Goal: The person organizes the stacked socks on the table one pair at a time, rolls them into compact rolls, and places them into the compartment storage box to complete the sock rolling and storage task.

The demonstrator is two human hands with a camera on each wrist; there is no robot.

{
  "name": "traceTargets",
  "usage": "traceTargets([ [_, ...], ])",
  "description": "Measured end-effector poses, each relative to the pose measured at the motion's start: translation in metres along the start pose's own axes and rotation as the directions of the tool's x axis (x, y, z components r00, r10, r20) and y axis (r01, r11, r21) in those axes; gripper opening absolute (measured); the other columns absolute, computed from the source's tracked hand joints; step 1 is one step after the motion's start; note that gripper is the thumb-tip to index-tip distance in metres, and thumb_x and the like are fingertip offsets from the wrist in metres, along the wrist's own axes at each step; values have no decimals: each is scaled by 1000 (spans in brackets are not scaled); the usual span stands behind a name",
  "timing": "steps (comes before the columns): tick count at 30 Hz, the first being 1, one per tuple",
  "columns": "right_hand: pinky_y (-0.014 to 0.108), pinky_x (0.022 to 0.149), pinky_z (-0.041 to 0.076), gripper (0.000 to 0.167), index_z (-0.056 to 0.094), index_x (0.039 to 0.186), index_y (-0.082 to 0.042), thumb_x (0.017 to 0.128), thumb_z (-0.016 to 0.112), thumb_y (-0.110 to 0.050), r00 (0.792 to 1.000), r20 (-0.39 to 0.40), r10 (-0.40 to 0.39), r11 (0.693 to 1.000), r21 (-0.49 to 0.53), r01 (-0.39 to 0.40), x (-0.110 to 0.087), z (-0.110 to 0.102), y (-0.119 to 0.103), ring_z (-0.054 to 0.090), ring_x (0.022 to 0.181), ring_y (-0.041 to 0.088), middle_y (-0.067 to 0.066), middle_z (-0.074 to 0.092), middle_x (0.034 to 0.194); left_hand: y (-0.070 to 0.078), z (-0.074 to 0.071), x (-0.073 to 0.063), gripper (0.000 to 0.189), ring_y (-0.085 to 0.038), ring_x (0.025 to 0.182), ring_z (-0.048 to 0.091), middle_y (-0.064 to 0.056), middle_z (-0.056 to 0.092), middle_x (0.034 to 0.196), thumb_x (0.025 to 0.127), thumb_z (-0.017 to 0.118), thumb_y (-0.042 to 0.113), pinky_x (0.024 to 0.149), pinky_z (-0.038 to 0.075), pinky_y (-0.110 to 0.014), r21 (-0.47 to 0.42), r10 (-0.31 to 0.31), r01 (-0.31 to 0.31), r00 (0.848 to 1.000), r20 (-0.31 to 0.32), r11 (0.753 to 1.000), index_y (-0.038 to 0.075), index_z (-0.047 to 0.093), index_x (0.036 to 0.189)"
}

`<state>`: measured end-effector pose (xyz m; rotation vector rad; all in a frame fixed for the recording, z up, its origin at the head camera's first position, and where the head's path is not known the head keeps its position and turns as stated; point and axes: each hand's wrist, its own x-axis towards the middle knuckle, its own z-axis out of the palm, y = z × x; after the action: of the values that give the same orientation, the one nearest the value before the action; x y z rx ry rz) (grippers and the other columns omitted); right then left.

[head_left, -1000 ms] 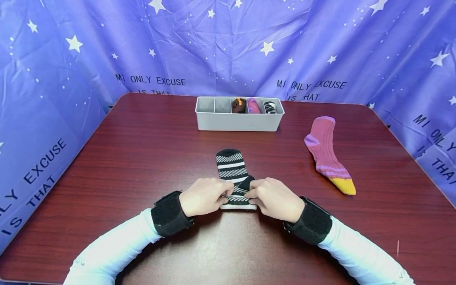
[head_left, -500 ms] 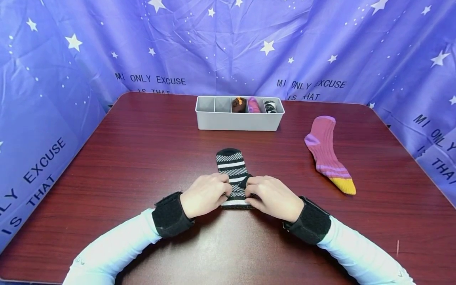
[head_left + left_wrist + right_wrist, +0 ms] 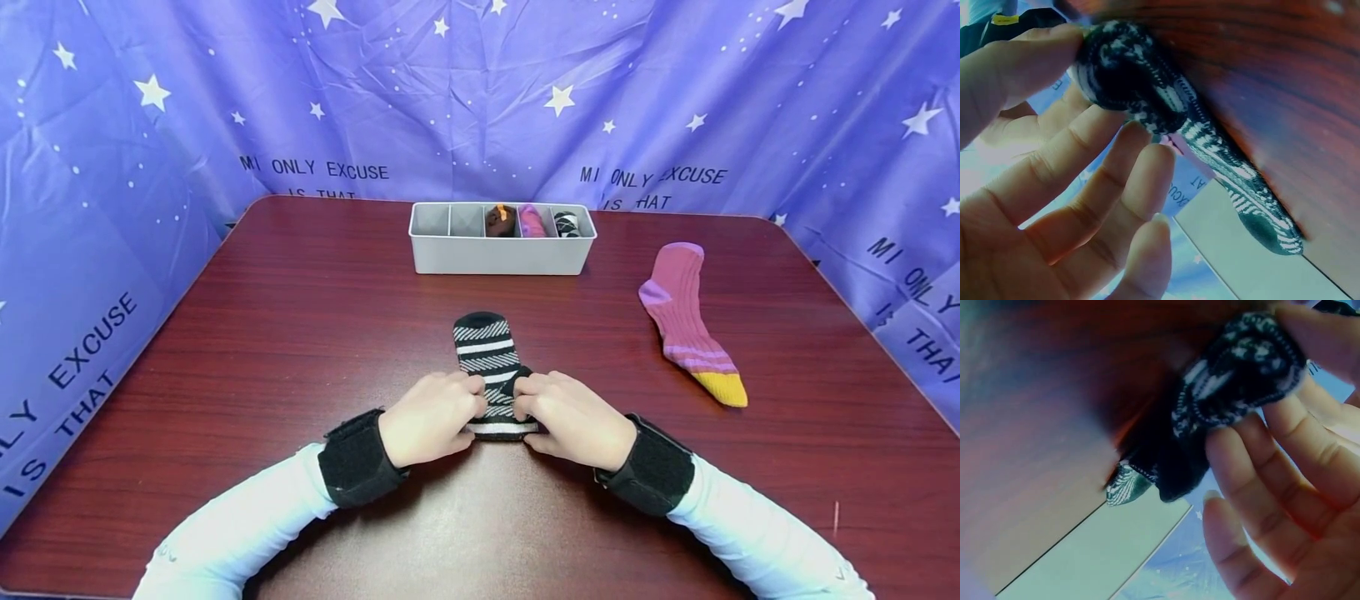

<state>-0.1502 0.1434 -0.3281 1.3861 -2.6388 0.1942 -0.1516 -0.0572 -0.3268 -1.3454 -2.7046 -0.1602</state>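
A striped black-and-white sock point(image 3: 486, 354) lies on the table in front of me, its black toe pointing away. At its near end the fabric is folded over into a thick roll, whose layers show in the left wrist view of the sock point(image 3: 1132, 78) and in the right wrist view of the sock point(image 3: 1235, 381). My left hand point(image 3: 433, 418) pinches the left side of this roll between thumb and fingers. On the opposite side, my right hand point(image 3: 577, 421) pinches the roll too. The black heel pokes out beside my right fingertips.
Beyond the sock stands a grey divided box point(image 3: 498, 256). Rolled socks sit in three of its compartments: brown, pink and black-and-white. A flat pink sock point(image 3: 686, 312) with a yellow toe lies to the right. A blue star-printed curtain point(image 3: 480, 100) hangs behind the table.
The sock's near edge has turned over slightly: its white band now sits farther in, with a dark edge before it. Both hands' fingers have shifted a little on the roll.
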Motion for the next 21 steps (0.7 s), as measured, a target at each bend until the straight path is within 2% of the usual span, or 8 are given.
traceTargets([
  [3,24,62,33,19,51,63,-16,56,69,-17,1000,-12,-26,1000,-8,25,0,0,0,44,63,8,-8,45,66,1,-1,0,11,-12,64,48,6,44,66,60,64,17,52,39,-27,1,5,-5,1000,-11,1000,17,53,61],
  [7,24,63,32,15,51,65,-17,59,65,-17,999,-5,-34,999,13,35,0,-1,2,45,60,5,-9,47,62,1,-2,-1,9,-12,63,50,7,47,65,61,62,17,53,39,-28,-19,-2,3,1000,11,1000,16,53,63],
  [12,23,64,33,13,53,69,-15,62,63,-17,999,33,-40,996,84,37,-1,-5,2,44,59,2,-12,51,63,-1,-5,-1,14,-7,54,43,11,39,57,63,59,12,48,34,-25,-104,-8,13,999,47,994,16,46,63],
  [16,21,64,32,7,54,71,-16,66,60,-16,997,80,-25,988,152,12,-1,-8,1,40,58,1,-16,49,62,-3,-8,-3,15,-5,52,40,11,38,56,66,57,9,47,34,-23,-163,5,6,997,70,987,15,46,73],
  [21,12,48,26,11,48,64,-21,71,54,-15,990,138,-6,969,245,-29,0,-7,-1,32,48,-4,-18,37,53,-3,-10,-5,16,-5,53,43,9,43,58,71,53,8,49,37,-23,-213,-4,37,988,153,976,15,44,82],
])
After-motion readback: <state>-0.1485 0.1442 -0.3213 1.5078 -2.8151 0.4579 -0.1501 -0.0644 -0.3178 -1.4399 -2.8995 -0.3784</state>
